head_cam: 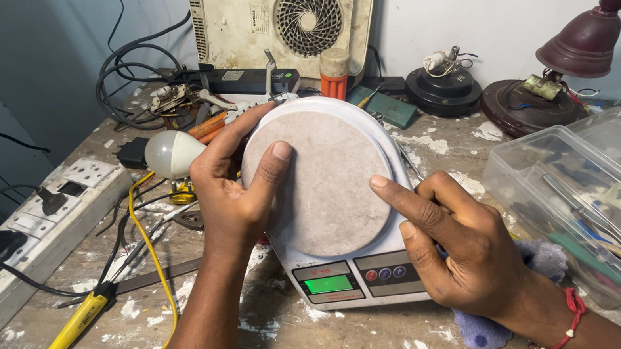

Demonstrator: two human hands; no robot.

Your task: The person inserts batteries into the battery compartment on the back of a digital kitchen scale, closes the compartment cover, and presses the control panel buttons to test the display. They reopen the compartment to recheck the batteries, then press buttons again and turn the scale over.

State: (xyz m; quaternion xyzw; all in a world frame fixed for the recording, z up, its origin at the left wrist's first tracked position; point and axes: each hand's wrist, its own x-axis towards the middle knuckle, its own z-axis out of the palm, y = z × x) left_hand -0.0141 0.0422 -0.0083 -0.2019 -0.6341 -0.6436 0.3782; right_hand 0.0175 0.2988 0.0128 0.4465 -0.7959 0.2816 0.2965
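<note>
Resting on scale platform (323, 181): both hands' fingers (397, 191).

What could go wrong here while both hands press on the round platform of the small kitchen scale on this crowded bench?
1. The left hand and right hand both press on the scale, whose screen is lit; hard pressure may strain it.
2. The bulb lies right beside the left hand; a nudge could roll or crack it.
3. The yellow cable runs close by the left forearm and could snag.
</note>
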